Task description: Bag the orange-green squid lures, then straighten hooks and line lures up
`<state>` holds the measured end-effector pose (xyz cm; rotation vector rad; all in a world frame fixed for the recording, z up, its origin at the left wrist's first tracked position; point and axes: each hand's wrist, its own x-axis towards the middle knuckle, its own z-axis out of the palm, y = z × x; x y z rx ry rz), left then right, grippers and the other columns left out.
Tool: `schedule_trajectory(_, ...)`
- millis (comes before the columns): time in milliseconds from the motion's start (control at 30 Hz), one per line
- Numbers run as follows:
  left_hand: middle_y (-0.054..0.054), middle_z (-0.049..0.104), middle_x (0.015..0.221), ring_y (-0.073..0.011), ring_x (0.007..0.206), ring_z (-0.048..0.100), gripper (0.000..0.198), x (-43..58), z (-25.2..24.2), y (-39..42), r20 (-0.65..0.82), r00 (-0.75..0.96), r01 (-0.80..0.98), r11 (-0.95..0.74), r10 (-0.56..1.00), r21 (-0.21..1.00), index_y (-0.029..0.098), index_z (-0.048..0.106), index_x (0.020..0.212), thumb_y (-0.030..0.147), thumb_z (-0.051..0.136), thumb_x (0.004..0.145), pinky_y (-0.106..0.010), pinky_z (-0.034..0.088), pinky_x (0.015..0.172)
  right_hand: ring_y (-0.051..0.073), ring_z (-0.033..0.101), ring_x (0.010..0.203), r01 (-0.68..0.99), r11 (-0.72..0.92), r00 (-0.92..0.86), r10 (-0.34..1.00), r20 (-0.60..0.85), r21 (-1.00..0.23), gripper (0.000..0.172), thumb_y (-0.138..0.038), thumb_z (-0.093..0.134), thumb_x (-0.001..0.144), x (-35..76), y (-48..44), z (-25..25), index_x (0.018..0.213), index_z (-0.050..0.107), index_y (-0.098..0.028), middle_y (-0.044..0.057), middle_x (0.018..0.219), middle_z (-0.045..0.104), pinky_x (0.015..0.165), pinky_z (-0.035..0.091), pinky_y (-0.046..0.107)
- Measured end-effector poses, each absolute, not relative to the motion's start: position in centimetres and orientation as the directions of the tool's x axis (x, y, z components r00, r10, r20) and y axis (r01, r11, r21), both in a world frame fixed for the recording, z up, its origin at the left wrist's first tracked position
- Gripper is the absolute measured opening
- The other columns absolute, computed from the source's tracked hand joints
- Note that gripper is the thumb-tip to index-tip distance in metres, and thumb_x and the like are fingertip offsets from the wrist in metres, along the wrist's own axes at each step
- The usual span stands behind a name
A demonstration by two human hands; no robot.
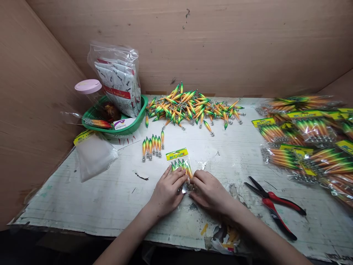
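- While one bag of lures point(181, 159) lies near the front of the table point(110, 200) under both hands, it already looks loaded; can't tell if it's sealed.
- Left hand point(168, 188) rests over its front, fingers nearly straight; thumb's mostly hidden, so no clue if it's gripping.
- Right hand point(209, 188) is curled in at the bag's lower right, fingertips hidden, can't say what they've got.
- Done, I'd guess: the heap of filled bags point(310, 129) over on the right.
- Left, I reckon: the short row of lures point(153, 144), the big loose pile point(190, 106), plus the empty bags point(95, 156) near the green basket point(129, 128).
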<state>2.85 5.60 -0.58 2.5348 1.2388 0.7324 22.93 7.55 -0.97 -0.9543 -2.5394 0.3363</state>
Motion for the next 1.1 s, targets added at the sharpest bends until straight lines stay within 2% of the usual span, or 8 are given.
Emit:
schedule_trajectory(133,-0.017,0.062,0.126,-0.0303,0.127,0.049,0.041,3.6,-0.5,5.9,0.309,0.518,0.67,-0.603,0.797,0.432,0.013,0.057,0.119,0.026,0.062,0.08,-0.055,0.038,0.107,0.018,0.048,0.072,0.51,0.753,-0.698,0.645,0.312,-0.415,0.01,-0.01,0.049,0.08,24.1,7.5,-1.1,0.083,0.052,-0.019,0.005,0.08,0.055,0.062,0.041,0.027)
schedule_trajectory(267,-0.017,0.059,0.13,-0.0283,0.128,0.049,0.044,4.2,-1.1,6.3,0.325,0.548,0.643,-0.637,0.771,0.425,0.012,0.053,0.125,0.022,0.058,0.082,-0.05,0.042,0.106,0.018,0.049,0.071,0.52,0.749,-0.662,0.657,0.361,-0.41,0.011,-0.008,0.046,0.083,24.1,7.4,-1.7,0.083,0.049,-0.019,0.005,0.078,0.054,0.062,0.042,0.027)
schedule_trajectory(533,-0.015,0.061,0.129,-0.0255,0.125,0.052,0.037,4.2,-1.3,6.2,0.363,0.538,0.647,-0.649,0.761,0.401,0.011,0.057,0.121,0.018,0.053,0.085,-0.045,0.045,0.105,0.017,0.045,0.066,0.519,0.782,-0.663,0.623,0.415,-0.344,0.015,-0.005,0.043,0.081,23.9,7.4,-1.8,0.079,0.049,-0.019,0.004,0.073,0.052,0.059,0.037,0.027)
schedule_trajectory(700,-0.016,0.064,0.123,-0.0279,0.121,0.056,0.037,4.8,-1.1,6.1,0.381,0.492,0.665,-0.62,0.783,0.417,0.012,0.059,0.117,0.029,0.059,0.083,-0.049,0.045,0.103,0.017,0.043,0.065,0.496,0.816,-0.689,0.577,0.438,-0.295,0.02,-0.003,0.04,0.082,24.0,7.4,-1.8,0.079,0.051,-0.018,0.004,0.071,0.051,0.06,0.037,0.027)
schedule_trajectory(967,-0.015,0.065,0.123,-0.027,0.121,0.055,0.03,5.0,-1.4,6.2,0.402,0.484,0.668,-0.625,0.777,0.404,0.013,0.061,0.114,0.023,0.055,0.086,-0.049,0.045,0.104,0.017,0.047,0.065,0.525,0.806,-0.649,0.587,0.484,-0.275,0.019,-0.006,0.041,0.088,23.7,7.1,-2.0,0.081,0.054,-0.018,0.004,0.07,0.054,0.06,0.04,0.028)
schedule_trajectory(1100,-0.016,0.065,0.122,-0.0279,0.123,0.054,0.027,4.5,-1.4,6.4,0.4,0.542,0.634,-0.672,0.739,0.383,0.011,0.06,0.112,0.022,0.052,0.089,-0.049,0.045,0.103,0.016,0.051,0.066,0.528,0.794,-0.63,0.603,0.489,-0.3,0.017,-0.008,0.043,0.09,23.7,6.8,-2.0,0.082,0.054,-0.018,0.004,0.07,0.056,0.06,0.042,0.027)
